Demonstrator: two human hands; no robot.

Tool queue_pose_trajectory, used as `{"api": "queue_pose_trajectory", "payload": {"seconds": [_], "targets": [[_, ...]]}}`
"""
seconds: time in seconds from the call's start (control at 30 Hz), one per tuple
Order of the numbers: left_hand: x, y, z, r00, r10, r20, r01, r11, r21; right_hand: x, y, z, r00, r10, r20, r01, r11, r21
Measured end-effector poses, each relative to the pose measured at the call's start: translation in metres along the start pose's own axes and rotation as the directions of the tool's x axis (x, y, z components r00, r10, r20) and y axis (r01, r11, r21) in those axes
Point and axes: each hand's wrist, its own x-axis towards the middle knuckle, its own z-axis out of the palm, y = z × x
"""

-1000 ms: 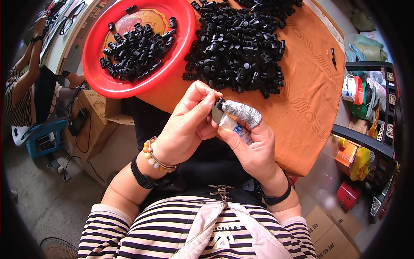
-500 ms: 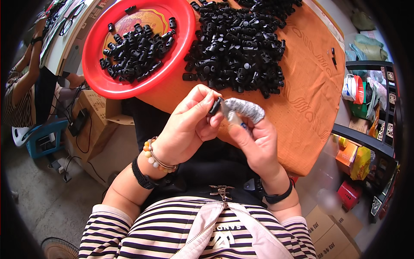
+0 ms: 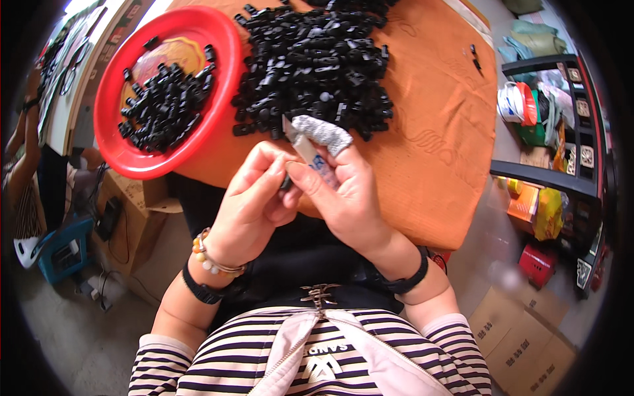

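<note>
My left hand pinches a small black plastic piece between thumb and fingers, which hide most of it. Close against it, my right hand grips a utility knife with a whitish handle, its blade pointing up and away from me. A grey knitted finger cover wraps the right index finger, which lies along the far side of the knife. Beyond both hands, a large pile of black plastic pieces is heaped on the orange tablecloth. More such pieces lie in the red basin at the left.
Two loose black bits lie near the table's right edge. A black shelf rack with bags and tubs stands at right, above cardboard boxes. At left are a carton, a blue stool and another person's arm.
The knife has turned, its blade now pointing away beyond my fingers, and my right thumb has come against the left hand's piece. The whole view has shifted, putting table and hands further left.
</note>
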Motion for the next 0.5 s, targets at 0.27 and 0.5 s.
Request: {"api": "queue_pose_trajectory", "payload": {"seconds": [0.27,0.5], "targets": [[0.001,0.001,0.009,0.999,-0.016,-0.046,0.018,0.998,0.058,-0.003,-0.003,-0.006,1.000,0.005,0.006,-0.004,0.995,-0.099],[0.001,0.013,0.003,0.993,0.104,-0.050,-0.095,0.981,0.168,0.004,-0.008,-0.030,0.992,-0.076,-0.097,0.062,0.988,-0.140]]}}
